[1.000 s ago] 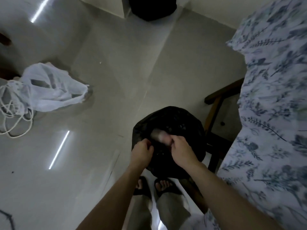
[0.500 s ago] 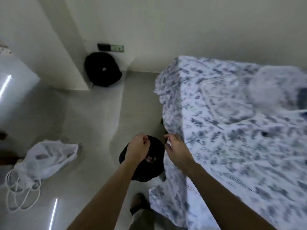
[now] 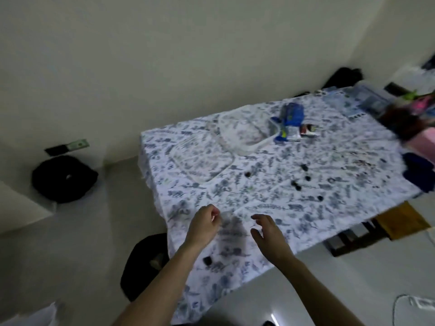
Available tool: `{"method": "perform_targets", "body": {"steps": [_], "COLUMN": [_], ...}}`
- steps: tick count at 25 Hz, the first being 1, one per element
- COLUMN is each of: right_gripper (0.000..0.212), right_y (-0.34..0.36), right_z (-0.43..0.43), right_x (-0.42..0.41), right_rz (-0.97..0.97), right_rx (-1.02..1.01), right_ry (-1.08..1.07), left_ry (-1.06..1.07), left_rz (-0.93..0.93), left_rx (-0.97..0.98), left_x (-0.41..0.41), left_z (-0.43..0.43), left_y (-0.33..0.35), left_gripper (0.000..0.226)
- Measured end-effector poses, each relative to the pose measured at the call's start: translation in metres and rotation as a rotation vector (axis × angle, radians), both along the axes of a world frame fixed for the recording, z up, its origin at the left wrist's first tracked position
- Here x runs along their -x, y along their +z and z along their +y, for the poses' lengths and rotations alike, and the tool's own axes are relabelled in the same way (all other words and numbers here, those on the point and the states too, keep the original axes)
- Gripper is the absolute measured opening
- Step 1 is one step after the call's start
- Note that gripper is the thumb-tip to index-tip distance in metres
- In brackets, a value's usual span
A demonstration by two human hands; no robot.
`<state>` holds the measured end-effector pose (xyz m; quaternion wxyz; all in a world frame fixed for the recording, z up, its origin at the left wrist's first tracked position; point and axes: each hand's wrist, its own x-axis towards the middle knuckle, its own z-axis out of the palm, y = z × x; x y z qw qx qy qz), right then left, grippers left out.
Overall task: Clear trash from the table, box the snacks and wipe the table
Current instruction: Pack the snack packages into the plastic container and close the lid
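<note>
The table (image 3: 259,198) wears a white cloth with a blue leaf print. My left hand (image 3: 204,223) hovers over its near corner with the fingers curled shut. My right hand (image 3: 267,234) is beside it, fingers spread, holding nothing. A blurred grey patch lies between them; I cannot tell what it is. Small dark scraps (image 3: 306,177) dot the cloth, and one more (image 3: 207,261) sits near the corner. Blue snack packets (image 3: 290,117) and a clear plastic box (image 3: 202,158) lie at the far side. The black trash bag (image 3: 141,267) stands on the floor below the corner.
A blue cloth (image 3: 419,175) and pink items (image 3: 421,140) crowd the table's right edge. On the floor are a black round object (image 3: 63,178) by the wall, a white bag (image 3: 28,318) at bottom left and a white cable (image 3: 409,302) at bottom right.
My view has swung up from the trash bag on the floor to the tabletop. Both hands have left the bag's mouth and risen over the table corner; the right hand has opened.
</note>
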<state>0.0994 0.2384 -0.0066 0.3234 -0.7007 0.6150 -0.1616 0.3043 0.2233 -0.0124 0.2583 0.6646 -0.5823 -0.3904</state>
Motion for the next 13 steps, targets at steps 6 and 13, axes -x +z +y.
{"method": "perform_targets", "body": {"steps": [6, 13], "right_gripper": [0.037, 0.039], "right_y": [0.022, 0.041], "right_z": [-0.021, -0.068], "right_x": [0.126, 0.248], "right_rz": [-0.019, -0.034], "right_rx": [0.031, 0.064], "right_ry": [-0.087, -0.104], "left_ry": [-0.098, -0.14], "left_rz": [-0.076, -0.106], "left_rx": [0.004, 0.066], "left_x": [0.127, 0.257], "left_z": [-0.027, -0.081], "left_y": [0.031, 0.058], "left_gripper": [0.019, 0.022]}}
